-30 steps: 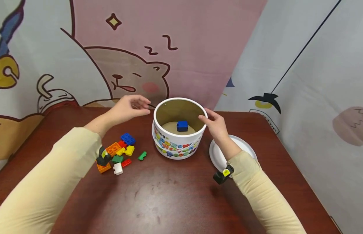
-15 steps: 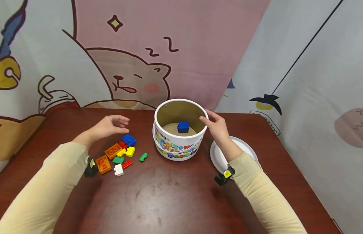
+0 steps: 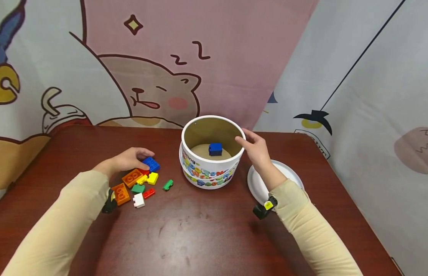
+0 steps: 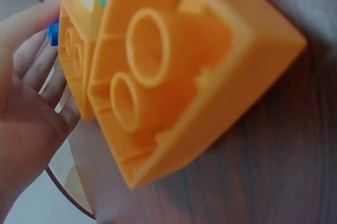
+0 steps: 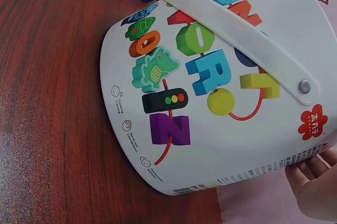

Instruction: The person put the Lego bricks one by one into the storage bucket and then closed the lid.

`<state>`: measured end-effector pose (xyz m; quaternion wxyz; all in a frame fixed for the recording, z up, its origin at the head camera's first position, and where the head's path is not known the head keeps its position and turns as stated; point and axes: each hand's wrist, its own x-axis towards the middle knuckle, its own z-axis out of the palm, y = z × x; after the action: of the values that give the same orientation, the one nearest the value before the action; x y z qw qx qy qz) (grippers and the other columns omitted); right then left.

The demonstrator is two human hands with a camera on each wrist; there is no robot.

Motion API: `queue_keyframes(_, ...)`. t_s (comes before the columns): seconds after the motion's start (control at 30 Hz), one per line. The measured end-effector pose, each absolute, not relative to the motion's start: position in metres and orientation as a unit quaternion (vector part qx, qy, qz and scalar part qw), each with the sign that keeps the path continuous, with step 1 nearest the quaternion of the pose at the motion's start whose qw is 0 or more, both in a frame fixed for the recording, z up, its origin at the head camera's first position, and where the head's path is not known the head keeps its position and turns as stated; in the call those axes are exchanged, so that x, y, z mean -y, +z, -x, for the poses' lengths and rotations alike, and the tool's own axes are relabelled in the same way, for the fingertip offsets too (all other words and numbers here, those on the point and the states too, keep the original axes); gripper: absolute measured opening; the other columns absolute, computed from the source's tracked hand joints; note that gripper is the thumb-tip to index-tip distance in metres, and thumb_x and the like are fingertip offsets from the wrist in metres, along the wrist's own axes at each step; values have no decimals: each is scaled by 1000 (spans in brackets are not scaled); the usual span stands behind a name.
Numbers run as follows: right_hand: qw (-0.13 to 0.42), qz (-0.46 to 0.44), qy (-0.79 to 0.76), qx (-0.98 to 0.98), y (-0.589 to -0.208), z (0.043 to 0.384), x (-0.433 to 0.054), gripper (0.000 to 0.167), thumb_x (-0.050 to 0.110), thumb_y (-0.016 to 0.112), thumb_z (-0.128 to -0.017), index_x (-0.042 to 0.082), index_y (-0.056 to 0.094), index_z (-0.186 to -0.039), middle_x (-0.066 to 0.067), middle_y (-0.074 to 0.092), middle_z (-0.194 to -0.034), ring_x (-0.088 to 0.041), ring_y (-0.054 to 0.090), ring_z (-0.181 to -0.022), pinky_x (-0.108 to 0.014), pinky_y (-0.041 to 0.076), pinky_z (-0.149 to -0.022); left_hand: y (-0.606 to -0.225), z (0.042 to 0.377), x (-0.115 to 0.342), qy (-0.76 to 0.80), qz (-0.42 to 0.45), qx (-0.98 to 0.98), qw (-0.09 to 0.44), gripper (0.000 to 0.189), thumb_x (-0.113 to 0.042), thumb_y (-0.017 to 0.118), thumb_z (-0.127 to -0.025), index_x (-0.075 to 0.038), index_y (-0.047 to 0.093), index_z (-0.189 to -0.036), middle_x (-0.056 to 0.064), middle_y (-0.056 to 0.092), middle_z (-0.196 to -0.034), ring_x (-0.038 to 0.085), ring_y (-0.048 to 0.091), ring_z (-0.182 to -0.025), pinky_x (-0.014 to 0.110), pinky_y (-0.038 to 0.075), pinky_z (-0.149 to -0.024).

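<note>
At the far side of a pile of toy bricks, my left hand [image 3: 128, 159] reaches to a blue building brick [image 3: 151, 164]. Its thumb and fingers are spread at the brick's left and far sides; whether they touch it is unclear. In the left wrist view, the left hand [image 4: 31, 103] lies behind an orange brick [image 4: 210, 113], fingers mostly straight. My right hand [image 3: 256, 150] holds the rim of a white printed bucket [image 3: 208, 174], thumb over the edge and fingers outside. A second blue brick [image 3: 215, 149] lies inside the bucket.
Orange, yellow, red, green and white bricks lie left of the bucket, with a small green brick [image 3: 168, 184] apart from them. A white plate [image 3: 293, 172] sits under the right forearm. A printed cloth [image 3: 234, 57] hangs behind the brown table [image 3: 200, 237].
My left hand has moved from beside the bucket's rim leftward and down to the blue brick in the pile. The right hand has stayed on the bucket.
</note>
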<state>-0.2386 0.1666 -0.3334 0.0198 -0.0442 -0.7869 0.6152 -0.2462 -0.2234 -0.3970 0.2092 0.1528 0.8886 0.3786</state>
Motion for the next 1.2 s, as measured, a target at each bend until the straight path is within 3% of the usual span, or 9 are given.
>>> queue_keyframes(0.2,22,43,620,783,-333,238,-166,48,13,63,-88,5,50,-134,-15,54,-131,-6,52,-98,-15,43,-84,-393,245,220,378,-142,-891,209,50,-19,67,-86,3,50,-128,25,50,-131,42,44,-121,53,36,-103)
queue_keyframes(0.5,24,41,615,787,-332,238,-165,49,14,64,-88,5,51,-134,-15,54,-131,-8,52,-101,-15,42,-84,-393,243,221,346,-126,-906,207,49,-23,69,-85,2,55,-124,26,52,-128,41,46,-117,52,39,-101)
queue_keyframes(0.8,24,43,615,787,-333,237,-164,48,14,64,-88,5,51,-134,-15,54,-130,-8,52,-101,-14,43,-82,-390,241,222,350,-124,-913,166,41,-27,68,-85,-1,58,-115,21,58,-117,33,52,-104,47,46,-93)
queue_keyframes(1.2,29,46,610,791,-335,239,-166,48,15,64,-88,5,51,-133,-15,55,-129,-8,51,-100,-16,42,-83,-372,241,220,393,-117,-904,122,41,-31,66,-86,-4,58,-116,17,56,-108,28,51,-97,30,49,-79)
